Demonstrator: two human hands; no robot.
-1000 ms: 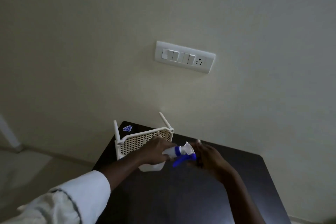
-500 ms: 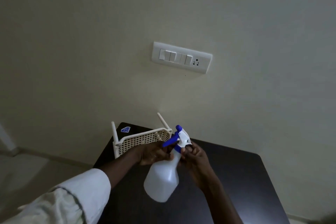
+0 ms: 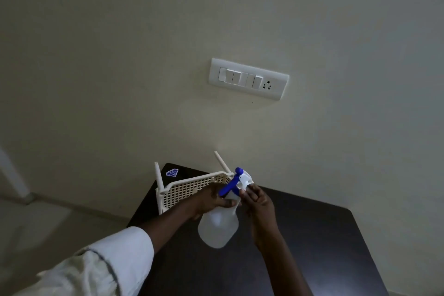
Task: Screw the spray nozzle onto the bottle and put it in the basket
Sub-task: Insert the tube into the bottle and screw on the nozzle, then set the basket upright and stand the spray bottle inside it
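A translucent white spray bottle (image 3: 219, 226) is held upright above the dark table (image 3: 312, 243), base toward me. Its white and blue spray nozzle (image 3: 236, 181) sits on the neck, blue trigger pointing left. My left hand (image 3: 211, 198) wraps the bottle's shoulder and neck. My right hand (image 3: 258, 202) pinches the nozzle's collar from the right. The neck joint is hidden by my fingers. A cream perforated basket (image 3: 185, 188) stands at the table's far left corner, just behind my left hand.
Two white posts rise from the basket's back corners. A blue sticker (image 3: 172, 172) marks the table's far left corner. A white switch panel (image 3: 248, 78) is on the wall above. Pale floor lies to the left of the table.
The bottle went from lying sideways near the basket to upright and lifted. In the last half second both hands and the bottle barely shifted.
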